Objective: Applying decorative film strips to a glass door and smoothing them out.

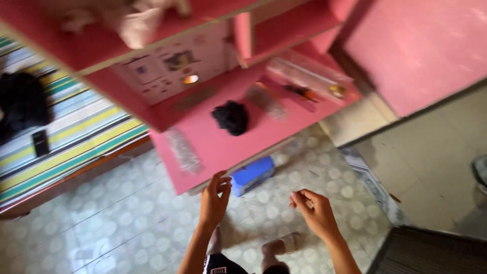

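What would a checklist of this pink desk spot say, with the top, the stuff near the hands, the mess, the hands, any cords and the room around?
Surface: pink desk top, blurred by camera motion, with shelves above.
Things at hand: blue container under the desk edge, nearest the left hand; whether they touch is unclear.
Clutter: black bundle, clear plastic packet, glittery strip, small items too blurred to name.
Hands: left hand raised by the desk edge, empty; right hand open over the floor, empty.
Cables: nothing seen.
Surroundings: patterned tile floor, striped bed cover with a dark cloth, pink wall.
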